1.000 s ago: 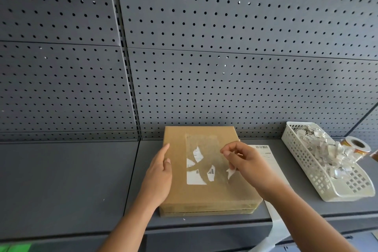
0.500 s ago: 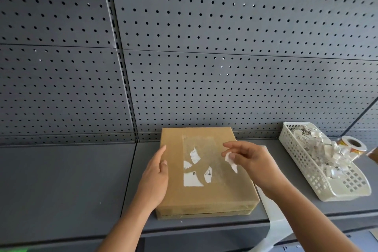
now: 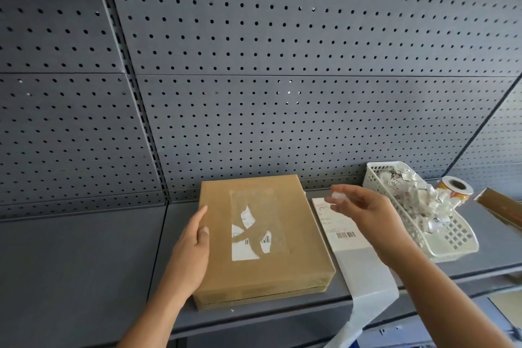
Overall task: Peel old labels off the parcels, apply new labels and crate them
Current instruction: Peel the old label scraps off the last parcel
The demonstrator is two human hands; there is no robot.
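A flat brown parcel lies on the grey shelf, with torn white remnants of the old label on its top. My left hand rests flat on the parcel's left edge. My right hand hovers to the right of the parcel, above a strip of new labels, and pinches a small white scrap of peeled label between its fingertips.
A white plastic basket filled with crumpled label scraps stands at the right. Behind it sits a tape roll, and a brown object lies at the far right. The label strip hangs over the shelf's front edge. A pegboard wall rises behind.
My right hand has lifted off the parcel with the torn scrap and moved right toward the basket, uncovering the label strip. My left hand has stayed on the parcel.
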